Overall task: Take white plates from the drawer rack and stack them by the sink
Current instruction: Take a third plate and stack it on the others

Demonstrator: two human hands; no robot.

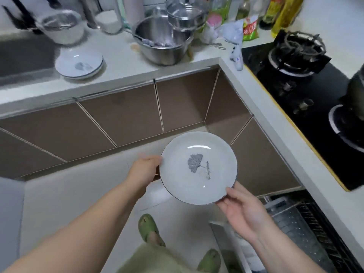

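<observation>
A white plate (198, 168) with a dark rim and a grey leaf print is held level in front of me, above the floor. My left hand (142, 171) grips its left edge. My right hand (239, 206) touches the lower right rim with fingers spread under it. On the counter, just right of the sink (23, 58), rests a second white plate (79, 63) of the same pattern. The open drawer rack (299, 223) shows at the lower right, under the stove counter; I cannot see any plates in it.
A steel bowl (162, 44), a lidded pot (186, 15), jars and bottles crowd the back of the counter. A black gas hob (307, 79) fills the right counter. Brown cabinet doors (122, 117) face me. My feet in green slippers (147, 227) stand on the pale floor.
</observation>
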